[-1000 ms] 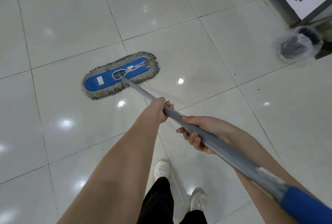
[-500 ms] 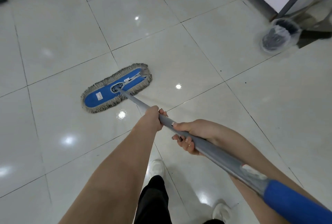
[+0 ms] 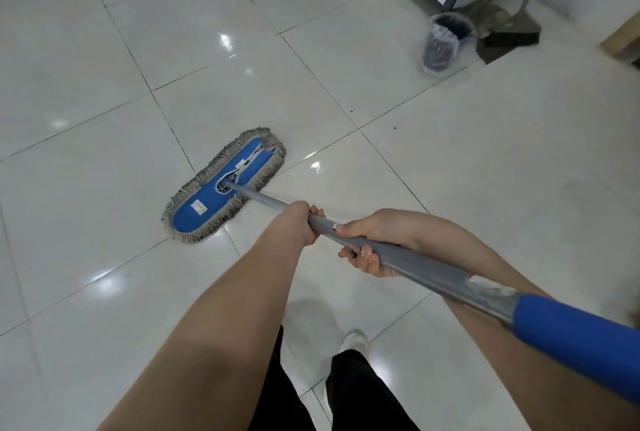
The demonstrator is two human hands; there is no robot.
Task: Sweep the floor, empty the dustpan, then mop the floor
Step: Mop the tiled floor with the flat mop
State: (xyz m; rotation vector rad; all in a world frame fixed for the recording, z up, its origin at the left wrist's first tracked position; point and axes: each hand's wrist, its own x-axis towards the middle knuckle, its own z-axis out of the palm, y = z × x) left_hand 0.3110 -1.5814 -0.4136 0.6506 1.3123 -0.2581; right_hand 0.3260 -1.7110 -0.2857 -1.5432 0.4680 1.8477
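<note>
Gripping seemingly metal pole point(image 3: 426, 267) of fringed mop point(image 3: 194, 214).

i see blue mop head point(image 3: 225, 188) flat on tile floor point(image 3: 104, 67). left hand point(image 3: 294, 223) grips grey handle point(image 3: 433, 271) in front, right hand point(image 3: 374, 233) just behind, fingers curled under. lined bin point(image 3: 445, 46) beside dustpan point(image 3: 509, 37), upper right.

light: bright, even, overhead | glare: small white spots on glossy floor point(image 3: 467, 171), far middle and near left | shadow: soft grey patch near, by the shoe point(image 3: 353, 344) | blur: bin point(image 3: 446, 43) far right smeared, mop point(image 3: 225, 188) fringe soft | edges: tile lines bow
</note>
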